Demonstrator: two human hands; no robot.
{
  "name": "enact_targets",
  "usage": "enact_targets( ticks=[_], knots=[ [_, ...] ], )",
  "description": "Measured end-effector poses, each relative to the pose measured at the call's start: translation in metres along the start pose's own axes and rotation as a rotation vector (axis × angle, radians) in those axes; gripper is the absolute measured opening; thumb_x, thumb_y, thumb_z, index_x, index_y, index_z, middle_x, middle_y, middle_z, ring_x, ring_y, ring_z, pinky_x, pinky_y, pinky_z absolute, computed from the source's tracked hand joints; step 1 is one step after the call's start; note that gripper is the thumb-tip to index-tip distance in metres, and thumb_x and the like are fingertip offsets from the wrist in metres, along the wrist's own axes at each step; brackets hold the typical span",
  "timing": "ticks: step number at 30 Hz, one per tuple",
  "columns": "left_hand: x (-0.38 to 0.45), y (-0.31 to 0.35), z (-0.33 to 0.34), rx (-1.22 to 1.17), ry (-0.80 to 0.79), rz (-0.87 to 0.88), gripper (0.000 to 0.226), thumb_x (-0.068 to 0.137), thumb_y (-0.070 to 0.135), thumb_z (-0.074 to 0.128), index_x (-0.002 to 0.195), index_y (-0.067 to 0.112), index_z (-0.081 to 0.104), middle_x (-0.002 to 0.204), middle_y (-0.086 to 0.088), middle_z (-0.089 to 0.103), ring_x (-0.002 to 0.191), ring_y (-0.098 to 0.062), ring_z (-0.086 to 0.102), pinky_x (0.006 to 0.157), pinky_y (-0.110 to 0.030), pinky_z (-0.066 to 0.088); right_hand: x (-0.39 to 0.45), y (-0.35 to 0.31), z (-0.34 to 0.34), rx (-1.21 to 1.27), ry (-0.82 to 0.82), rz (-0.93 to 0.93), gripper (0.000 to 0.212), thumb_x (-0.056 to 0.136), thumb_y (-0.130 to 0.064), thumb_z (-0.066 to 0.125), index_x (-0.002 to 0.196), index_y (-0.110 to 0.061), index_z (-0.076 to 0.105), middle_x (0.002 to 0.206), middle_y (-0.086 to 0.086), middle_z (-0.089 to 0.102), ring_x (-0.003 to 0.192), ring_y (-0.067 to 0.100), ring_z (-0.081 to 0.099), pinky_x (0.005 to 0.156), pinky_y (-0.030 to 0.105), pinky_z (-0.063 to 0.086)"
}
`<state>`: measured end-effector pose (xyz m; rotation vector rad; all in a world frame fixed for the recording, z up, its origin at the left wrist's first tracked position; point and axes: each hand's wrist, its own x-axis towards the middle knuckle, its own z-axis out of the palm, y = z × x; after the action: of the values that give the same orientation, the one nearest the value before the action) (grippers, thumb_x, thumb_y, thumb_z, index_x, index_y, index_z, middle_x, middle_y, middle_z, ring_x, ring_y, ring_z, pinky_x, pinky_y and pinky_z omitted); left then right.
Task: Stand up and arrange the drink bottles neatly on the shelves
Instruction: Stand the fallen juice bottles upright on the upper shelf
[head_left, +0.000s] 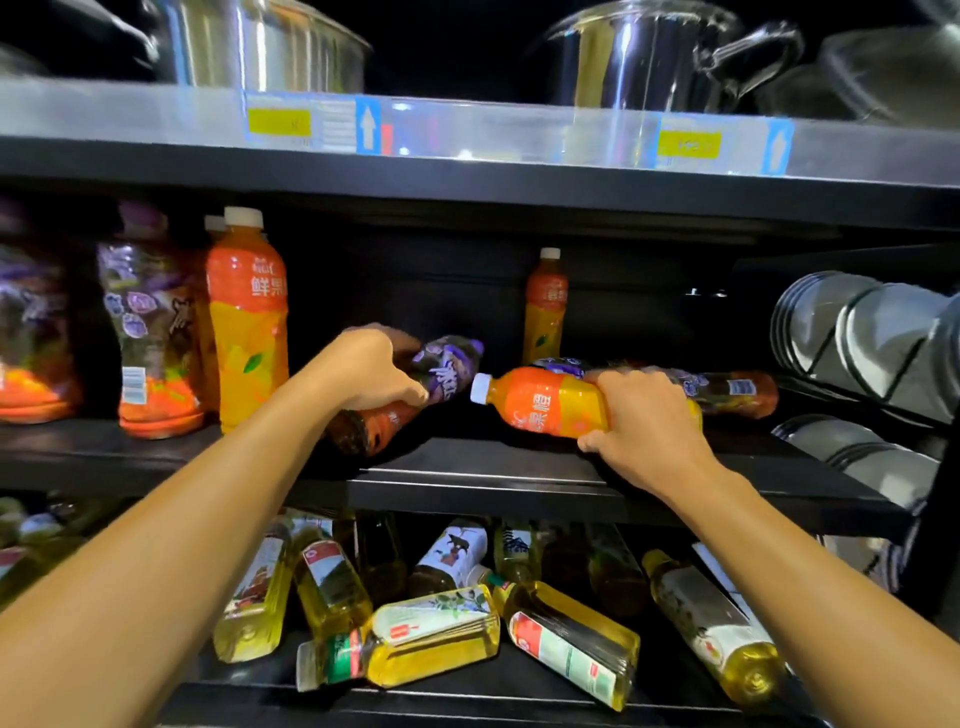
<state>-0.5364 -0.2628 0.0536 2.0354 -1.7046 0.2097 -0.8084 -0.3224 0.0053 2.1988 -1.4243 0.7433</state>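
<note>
Head view looks into a dark metal shelving unit, its middle shelf (493, 467) a flat black board with a raised front lip. The left hand (371, 371) curls round a dark tea bottle (410, 395) — smooth plastic, purple-flowered wrap above, orange base — which lies tilted with its purple cap toward the back. The right hand (647, 423) grips the yellow end of an orange juice bottle (545, 402) lying on its side, white ribbed cap pointing left, glossy orange-and-yellow label. Just behind it another purple-labelled bottle (727, 389) lies flat, partly hidden by the hand.

At the left of that shelf, upright bottles stand close together: a tall orange juice bottle (247, 322) with a white cap and beside it a purple-wrapped bottle (148, 322). One smaller-looking orange bottle (544, 304) stands alone at the back.

Above, a grey shelf edge carries yellow price tags (279, 122) behind clear plastic, with polished steel pots (639, 52) on top. Right of the drinks, stacked steel bowls (857, 332) lean in a wire rack. On the lower shelf, squarish clear bottles of yellow oil (431, 639) lie jumbled — some upright, several tipped over.
</note>
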Motion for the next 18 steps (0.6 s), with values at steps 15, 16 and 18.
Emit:
enact_targets(
  ticks=[15,16,18],
  knots=[
    [-0.031,-0.051,0.033,-0.903,0.279,0.14,0.062,0.082,0.017,0.077,0.138,0.013,0.049,0.113,0.011,0.065,0.09,0.009,0.065,0.084,-0.021,0.056,0.006,-0.081,-0.002,1.117,0.109,0.049,0.04,0.091,-0.021,0.067,0.123,-0.032,0.045,0.117,-0.009,0.059,0.105,0.002,0.058,0.083,0.019,0.046],
    [-0.032,-0.054,0.032,-0.894,0.272,0.14,0.058,0.082,0.018,0.077,0.134,0.015,0.052,0.112,0.011,0.066,0.092,0.007,0.065,0.085,-0.025,0.057,0.01,-0.084,0.001,1.154,0.076,0.076,0.039,0.092,-0.024,0.065,0.125,-0.028,0.045,0.117,-0.008,0.06,0.106,0.004,0.059,0.083,0.021,0.048],
    [-0.032,-0.059,0.03,-0.806,0.273,0.141,0.053,0.083,0.022,0.077,0.13,0.016,0.054,0.111,0.013,0.065,0.091,0.011,0.062,0.078,-0.014,0.054,0.02,-0.09,0.01,1.177,0.031,0.127,0.043,0.093,-0.031,0.064,0.131,-0.023,0.046,0.121,-0.004,0.062,0.11,0.013,0.061,0.091,0.034,0.052]
  ],
)
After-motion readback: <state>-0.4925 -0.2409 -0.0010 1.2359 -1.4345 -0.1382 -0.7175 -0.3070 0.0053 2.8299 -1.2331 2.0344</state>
